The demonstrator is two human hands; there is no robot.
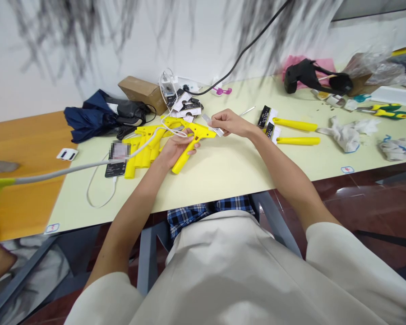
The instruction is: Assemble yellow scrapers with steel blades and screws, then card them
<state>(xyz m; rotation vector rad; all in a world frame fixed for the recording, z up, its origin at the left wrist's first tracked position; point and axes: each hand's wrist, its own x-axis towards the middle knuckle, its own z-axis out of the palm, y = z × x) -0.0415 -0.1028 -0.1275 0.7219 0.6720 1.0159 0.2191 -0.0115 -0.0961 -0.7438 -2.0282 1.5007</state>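
My left hand (176, 148) grips a yellow plastic scraper (193, 141) by its handle, with the wide head pointing toward the wall. At the scraper's head, my right hand (229, 123) pinches a thin metal blade (212, 125). A pile of several more yellow scrapers (145, 149) lies just left of my left hand. Two finished yellow scrapers with black-and-white labels (292, 123) (296, 141) lie to the right of my right hand.
A phone (117, 163) on a white cable lies by the pile. A folded dark umbrella (99, 116), a cardboard box (142, 92) and small blade packets (186, 106) sit at the back. White gloves (348, 134), pliers (385, 110) and a black tool (311, 76) lie right.
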